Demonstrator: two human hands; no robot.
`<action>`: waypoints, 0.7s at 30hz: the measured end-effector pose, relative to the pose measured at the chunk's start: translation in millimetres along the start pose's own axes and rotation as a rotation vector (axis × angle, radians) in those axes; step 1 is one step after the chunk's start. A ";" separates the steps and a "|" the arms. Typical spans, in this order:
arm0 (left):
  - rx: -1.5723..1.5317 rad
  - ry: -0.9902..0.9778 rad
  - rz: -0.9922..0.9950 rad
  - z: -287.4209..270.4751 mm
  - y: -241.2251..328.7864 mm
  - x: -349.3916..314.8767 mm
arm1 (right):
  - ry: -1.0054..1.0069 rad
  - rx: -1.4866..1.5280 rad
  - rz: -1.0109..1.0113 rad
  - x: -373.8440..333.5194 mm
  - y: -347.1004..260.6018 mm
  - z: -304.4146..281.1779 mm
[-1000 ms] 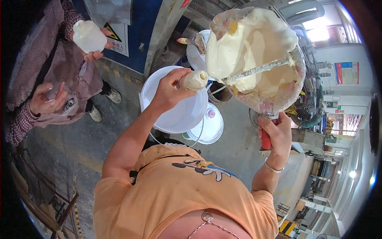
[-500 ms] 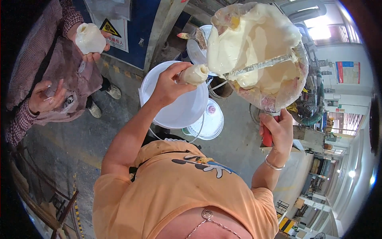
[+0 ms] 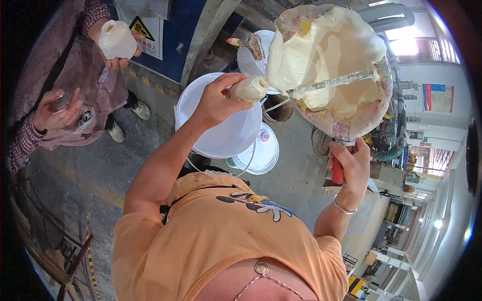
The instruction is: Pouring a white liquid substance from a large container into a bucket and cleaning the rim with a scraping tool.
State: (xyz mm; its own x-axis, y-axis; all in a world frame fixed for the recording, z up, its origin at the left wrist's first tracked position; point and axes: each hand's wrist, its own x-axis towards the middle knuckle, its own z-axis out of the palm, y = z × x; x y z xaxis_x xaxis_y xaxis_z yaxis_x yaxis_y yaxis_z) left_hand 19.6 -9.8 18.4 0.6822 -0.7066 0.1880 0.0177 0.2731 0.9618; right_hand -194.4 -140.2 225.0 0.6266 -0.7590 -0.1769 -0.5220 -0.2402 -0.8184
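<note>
My left hand (image 3: 217, 103) is closed around a small cream-coloured hollow piece (image 3: 249, 89), its open end facing the pan. In my right hand (image 3: 353, 163) is the red handle (image 3: 337, 173) of a large round pan (image 3: 369, 118), wrapped in clear plastic. Thick cream liquid (image 3: 351, 47) coats the pan inside and its left lip. A coated bar (image 3: 334, 83) crosses the pan, its left end close to the hollow piece. Whether the piece touches the lip I cannot tell. Under my left hand stands a white bucket (image 3: 228, 143).
On the left, another person's hand (image 3: 122, 61) holds a similar, rounder cream piece (image 3: 116, 40); their other hand (image 3: 56, 111) is bare of it. A white lidded tub (image 3: 265, 159) and another white bucket (image 3: 247, 61) stand on the floor. A blue panel (image 3: 175, 37) rises behind.
The pan and hollow piece have shifted slightly to the right in the picture. Both my hands keep their grips, and the other person's pose is nearly the same.
</note>
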 end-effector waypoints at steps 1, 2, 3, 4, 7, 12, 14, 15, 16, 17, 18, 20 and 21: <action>-0.026 -0.005 -0.002 0.0 0.2 -0.2 | 0.004 -0.003 -0.005 -0.2 0.6 -0.1; -0.028 -0.003 -0.002 0.9 2.4 -0.2 | 0.003 -0.005 -0.006 -0.8 -0.6 -0.4; -0.017 -0.009 -0.003 1.6 5.3 -0.2 | 0.011 -0.001 -0.005 -1.6 -2.2 -0.4; -0.006 -0.015 -0.003 2.2 7.2 -0.3 | 0.019 0.003 -0.005 -2.1 -3.3 -0.7; -0.007 -0.014 -0.007 1.6 6.0 -1.1 | 0.018 0.007 -0.013 -2.6 -2.1 -0.3; 0.026 -0.024 -0.021 0.6 5.7 -1.4 | 0.010 0.014 -0.009 -4.8 -0.2 -2.2; 0.054 -0.026 -0.040 -0.2 3.9 -2.2 | 0.007 0.018 -0.010 -5.7 2.0 -1.6; 0.042 -0.002 -0.029 -0.2 0.7 -2.4 | 0.005 0.057 -0.005 -5.9 3.3 -1.3; 0.031 0.022 -0.019 -0.8 -2.3 -2.4 | 0.003 0.095 0.001 -6.1 4.5 -1.2; 0.030 0.025 -0.022 -1.6 -4.1 -2.1 | 0.000 0.094 0.003 -6.9 5.0 -2.7; 0.052 0.041 0.006 -3.4 -6.1 -1.5 | -0.016 0.119 0.014 -7.8 5.5 -4.5; 0.074 0.058 0.031 -7.2 -9.1 -0.2 | -0.035 0.144 0.028 -9.1 5.9 -4.3; 0.084 0.072 0.055 -9.2 -10.4 0.5 | -0.030 0.148 0.029 -9.8 6.1 -2.8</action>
State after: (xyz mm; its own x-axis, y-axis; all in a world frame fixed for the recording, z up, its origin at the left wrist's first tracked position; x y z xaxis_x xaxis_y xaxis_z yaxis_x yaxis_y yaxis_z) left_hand 26.5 -7.0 6.7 0.7312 -0.6425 0.2294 -0.0807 0.2525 0.9642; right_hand -205.4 -136.0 223.2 0.6304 -0.7454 -0.2165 -0.4509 -0.1247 -0.8838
